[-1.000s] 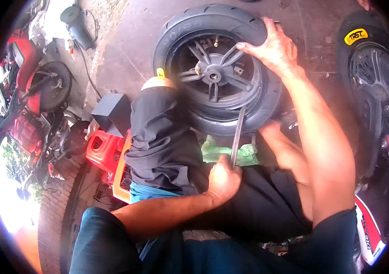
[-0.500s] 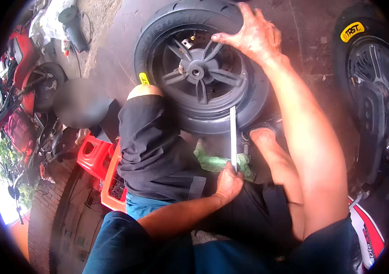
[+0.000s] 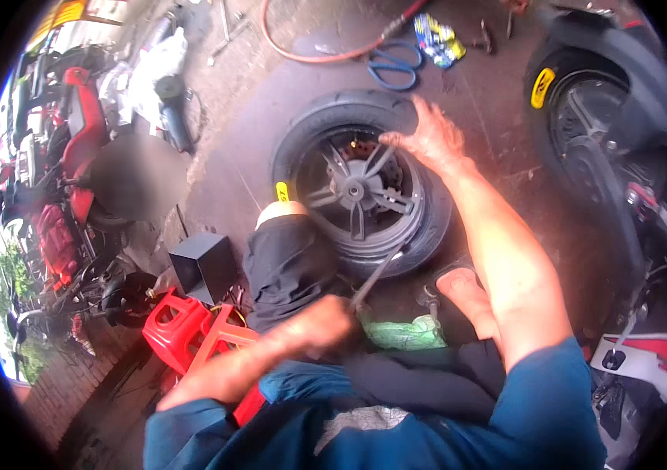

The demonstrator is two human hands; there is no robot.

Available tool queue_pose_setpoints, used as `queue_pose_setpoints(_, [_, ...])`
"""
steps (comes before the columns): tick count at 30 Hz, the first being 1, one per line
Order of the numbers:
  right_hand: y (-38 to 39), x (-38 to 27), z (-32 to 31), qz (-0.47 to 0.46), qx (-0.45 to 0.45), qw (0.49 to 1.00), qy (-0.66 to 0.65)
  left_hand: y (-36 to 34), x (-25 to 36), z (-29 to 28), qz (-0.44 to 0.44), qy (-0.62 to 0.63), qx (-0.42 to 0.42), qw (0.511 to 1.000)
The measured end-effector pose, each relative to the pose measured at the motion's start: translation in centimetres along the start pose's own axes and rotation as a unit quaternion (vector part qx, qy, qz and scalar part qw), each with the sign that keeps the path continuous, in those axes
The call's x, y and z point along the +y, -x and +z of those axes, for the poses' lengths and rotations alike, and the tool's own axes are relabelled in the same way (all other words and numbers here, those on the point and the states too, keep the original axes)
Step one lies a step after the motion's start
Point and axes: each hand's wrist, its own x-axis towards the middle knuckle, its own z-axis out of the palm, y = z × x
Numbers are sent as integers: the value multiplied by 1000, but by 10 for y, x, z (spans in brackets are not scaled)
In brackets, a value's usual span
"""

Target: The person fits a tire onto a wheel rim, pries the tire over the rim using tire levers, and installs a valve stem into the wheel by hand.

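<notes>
A black tyre (image 3: 302, 133) lies flat on the floor around a dark spoked motorcycle wheel (image 3: 355, 190), between my legs. My left hand (image 3: 327, 321), blurred by motion, is closed around a metal tyre lever (image 3: 379, 274). The lever slants up and right, with its far end at the wheel's near edge, where the rim and tyre meet. My right hand (image 3: 431, 141) rests on the tyre's far right side with its fingers spread and the thumb towards the rim. My knee touches the tyre's left side beside a yellow label (image 3: 283, 192).
A green bundle (image 3: 408, 333) lies between my legs. To the left stand a red plastic stool (image 3: 181, 329), a black box (image 3: 204, 266) and several motorcycles. Beyond the tyre are a red hose (image 3: 326, 57), blue loops (image 3: 394, 66) and a colourful packet (image 3: 439, 41). Another motorcycle's wheel (image 3: 584, 117) stands right.
My left hand has swung left, and the lever has gone from nearly upright to slanted in the picture. The right hand stays on the tyre. The view now takes in more floor beyond the wheel.
</notes>
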Motion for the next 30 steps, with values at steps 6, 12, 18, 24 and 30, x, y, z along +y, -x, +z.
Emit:
queue_pose_setpoints(6, [28,-36,-3,45,23,999,17,35,-10,29,7,-186,181,966])
queue_pose_setpoints(12, [65,23,15,172,52,975,-133,18,41,75,2,-47,269,962])
queue_pose_setpoints(18, [115,63,90,270,114,912,-288,28,37,64,-6,-44,335,941])
queue_pose_setpoints(24, [150,18,105,389,142,855,-313,44,28,52,22,-90,291,952])
queue_pose_setpoints(30, [164,8,121,410,212,824,-330,4,10,133,39,-16,472,881])
